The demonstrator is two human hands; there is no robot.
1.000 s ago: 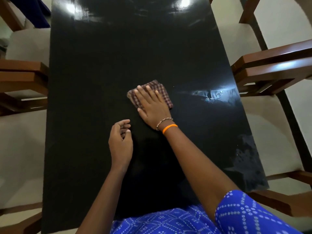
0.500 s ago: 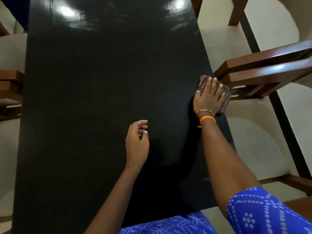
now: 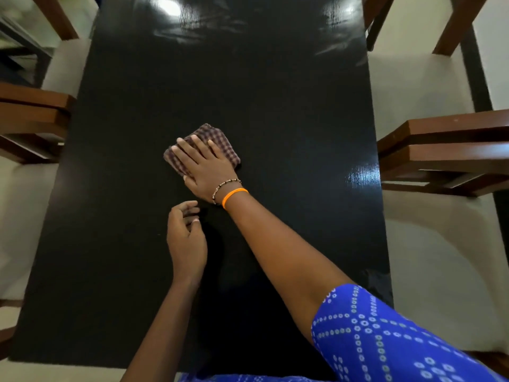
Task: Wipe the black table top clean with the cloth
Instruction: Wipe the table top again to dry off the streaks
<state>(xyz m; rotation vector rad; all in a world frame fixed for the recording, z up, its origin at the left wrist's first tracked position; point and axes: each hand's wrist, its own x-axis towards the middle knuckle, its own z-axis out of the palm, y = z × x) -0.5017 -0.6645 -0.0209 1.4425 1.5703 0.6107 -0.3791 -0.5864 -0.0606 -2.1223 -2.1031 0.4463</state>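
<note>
A glossy black table top (image 3: 275, 106) fills the middle of the view. On it, a little left of centre, lies a folded brown checked cloth (image 3: 220, 144). My right hand (image 3: 205, 168) lies flat on the cloth, fingers spread, pressing it onto the table; an orange band and a bead bracelet circle its wrist. My left hand (image 3: 186, 241) rests on the table just below and nearer me, fingers loosely curled, holding nothing.
Wooden chairs with pale cushions stand along both long sides: one on the right (image 3: 440, 150), one on the left (image 3: 30, 119), more at the far corners. Light glare shows on the far end of the table.
My right hand swept the cloth from the middle out to the right edge, then back to left of centre. My left hand stayed resting on the table.
</note>
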